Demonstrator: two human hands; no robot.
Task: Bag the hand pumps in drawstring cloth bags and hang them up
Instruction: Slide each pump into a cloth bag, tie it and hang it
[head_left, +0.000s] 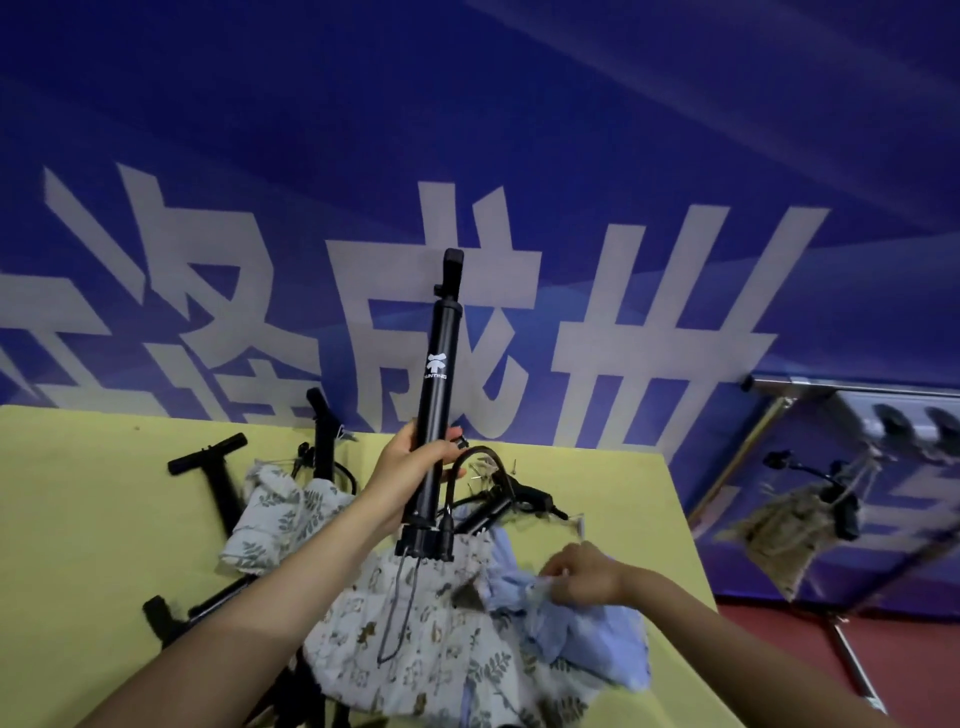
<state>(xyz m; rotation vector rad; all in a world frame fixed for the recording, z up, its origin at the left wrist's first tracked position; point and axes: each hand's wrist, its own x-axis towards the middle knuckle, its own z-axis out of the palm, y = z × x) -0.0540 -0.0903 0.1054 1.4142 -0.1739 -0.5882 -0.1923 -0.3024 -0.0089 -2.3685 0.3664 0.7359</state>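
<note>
My left hand grips the barrel of a black hand pump and holds it upright above the table, handle end up, its base and wire foot stand down over the cloth. A black hose loops from the base. My right hand pinches a light blue cloth bag on the table. Beside it lies a white cloth bag with a leaf print. A second leaf-print bag lies further left.
The yellow table holds several more black pumps around the bags. At right a metal rack carries a tan bagged pump hanging from it. A blue banner with white characters fills the back wall. Red floor shows at right.
</note>
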